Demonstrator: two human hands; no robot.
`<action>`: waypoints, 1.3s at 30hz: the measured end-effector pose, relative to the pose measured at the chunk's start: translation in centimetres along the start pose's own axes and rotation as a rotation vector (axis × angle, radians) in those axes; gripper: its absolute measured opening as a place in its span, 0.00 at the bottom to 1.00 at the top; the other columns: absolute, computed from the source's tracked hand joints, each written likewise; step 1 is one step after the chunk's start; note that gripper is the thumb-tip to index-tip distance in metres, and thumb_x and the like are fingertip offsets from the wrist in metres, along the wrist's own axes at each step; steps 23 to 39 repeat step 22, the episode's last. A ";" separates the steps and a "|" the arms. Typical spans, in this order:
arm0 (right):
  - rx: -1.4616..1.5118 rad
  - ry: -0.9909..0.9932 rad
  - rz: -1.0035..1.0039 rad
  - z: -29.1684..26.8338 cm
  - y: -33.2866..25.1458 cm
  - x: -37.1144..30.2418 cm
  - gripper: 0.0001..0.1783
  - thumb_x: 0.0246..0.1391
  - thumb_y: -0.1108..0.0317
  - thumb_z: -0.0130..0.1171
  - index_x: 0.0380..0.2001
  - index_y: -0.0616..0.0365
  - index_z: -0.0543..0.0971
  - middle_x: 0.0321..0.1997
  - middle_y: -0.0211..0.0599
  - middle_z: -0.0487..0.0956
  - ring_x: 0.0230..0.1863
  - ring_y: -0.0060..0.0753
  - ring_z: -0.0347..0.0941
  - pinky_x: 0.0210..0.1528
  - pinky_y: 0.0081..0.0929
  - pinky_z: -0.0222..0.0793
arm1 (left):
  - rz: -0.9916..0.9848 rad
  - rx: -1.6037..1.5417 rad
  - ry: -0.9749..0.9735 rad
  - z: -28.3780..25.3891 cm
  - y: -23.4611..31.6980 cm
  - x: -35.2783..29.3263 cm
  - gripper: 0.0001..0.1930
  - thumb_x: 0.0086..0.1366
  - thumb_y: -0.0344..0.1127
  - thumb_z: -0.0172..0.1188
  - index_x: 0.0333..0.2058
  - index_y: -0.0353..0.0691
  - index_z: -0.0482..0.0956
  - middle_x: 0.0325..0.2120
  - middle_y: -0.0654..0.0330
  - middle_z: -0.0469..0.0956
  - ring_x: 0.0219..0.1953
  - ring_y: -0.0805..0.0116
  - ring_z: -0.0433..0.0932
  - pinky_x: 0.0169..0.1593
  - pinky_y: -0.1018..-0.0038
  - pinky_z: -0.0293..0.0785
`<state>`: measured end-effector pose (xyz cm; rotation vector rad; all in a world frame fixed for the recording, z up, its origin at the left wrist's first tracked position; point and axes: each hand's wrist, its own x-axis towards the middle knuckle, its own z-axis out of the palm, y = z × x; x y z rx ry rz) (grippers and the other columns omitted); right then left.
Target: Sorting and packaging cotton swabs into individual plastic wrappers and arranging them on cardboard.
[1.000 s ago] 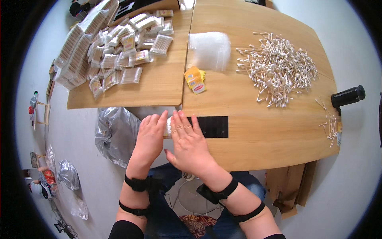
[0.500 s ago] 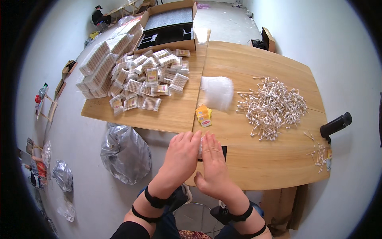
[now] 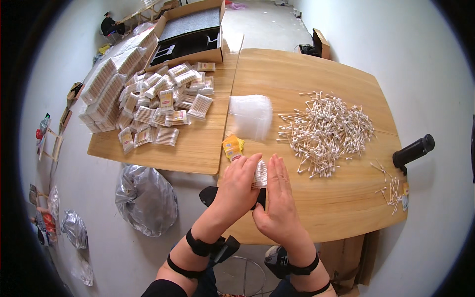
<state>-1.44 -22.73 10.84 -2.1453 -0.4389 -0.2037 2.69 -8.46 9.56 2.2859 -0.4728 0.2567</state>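
My left hand [image 3: 236, 190] and my right hand [image 3: 280, 200] press together from both sides on a small clear packet of cotton swabs [image 3: 260, 174], held just above the wooden table [image 3: 321, 213] near its front edge. A flat black object [image 3: 210, 195] lies under my hands. A loose heap of cotton swabs [image 3: 326, 129] spreads out to the right of my hands. A stack of clear plastic bags [image 3: 251, 115] lies beyond them, with small yellow labels [image 3: 231, 146] in between.
Several filled swab packets [image 3: 166, 106] cover the left table, with stacked rows [image 3: 106, 91] behind them and an open cardboard box [image 3: 190, 34]. A black cylinder [image 3: 413, 151] stands at the right edge beside a few stray swabs [image 3: 393, 188]. A grey plastic bag [image 3: 146, 198] sits on the floor.
The view has shifted, so the tables sit lower and closer in the picture. My hands stay closed together on the packet, now lifted slightly toward the yellow labels.
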 end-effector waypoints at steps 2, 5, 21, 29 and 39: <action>-0.002 0.020 0.000 0.0 0.6 0.0 0.48 0.43 0.77 0.52 0.71 0.78 0.51 0.76 0.70 0.52 0.79 0.67 0.43 0.79 0.56 0.34 | -0.010 -0.021 -0.010 0.5 0.2 0.4 0.32 0.53 0.19 0.60 0.59 0.35 0.70 0.48 0.45 0.76 0.54 0.41 0.73 0.58 0.55 0.70; 0.000 0.033 0.006 -0.2 1.2 -0.1 0.47 0.44 0.80 0.53 0.71 0.76 0.53 0.76 0.69 0.53 0.79 0.67 0.44 0.79 0.52 0.38 | -0.015 -0.036 -0.025 0.8 0.3 0.6 0.31 0.53 0.19 0.61 0.59 0.35 0.71 0.48 0.45 0.76 0.53 0.40 0.73 0.57 0.55 0.70; 0.081 0.020 0.025 1.9 3.4 -0.6 0.42 0.47 0.83 0.51 0.70 0.71 0.59 0.75 0.64 0.59 0.78 0.63 0.51 0.79 0.47 0.46 | -0.067 -0.042 -0.135 2.4 -1.7 -0.2 0.28 0.58 0.25 0.63 0.58 0.37 0.72 0.49 0.46 0.76 0.54 0.42 0.74 0.57 0.54 0.69; 0.097 -0.004 0.033 1.3 3.8 -0.7 0.43 0.48 0.82 0.53 0.71 0.68 0.59 0.76 0.60 0.59 0.78 0.63 0.51 0.79 0.47 0.45 | -0.105 -0.141 -0.170 2.2 -1.7 -0.1 0.28 0.58 0.28 0.64 0.59 0.40 0.72 0.50 0.47 0.76 0.56 0.44 0.74 0.61 0.52 0.67; 0.097 -0.004 0.033 1.3 3.8 -0.7 0.43 0.48 0.82 0.53 0.71 0.68 0.59 0.76 0.60 0.59 0.78 0.63 0.51 0.79 0.47 0.45 | -0.105 -0.141 -0.170 2.2 -1.7 -0.1 0.28 0.58 0.28 0.64 0.59 0.40 0.72 0.50 0.47 0.76 0.56 0.44 0.74 0.61 0.52 0.67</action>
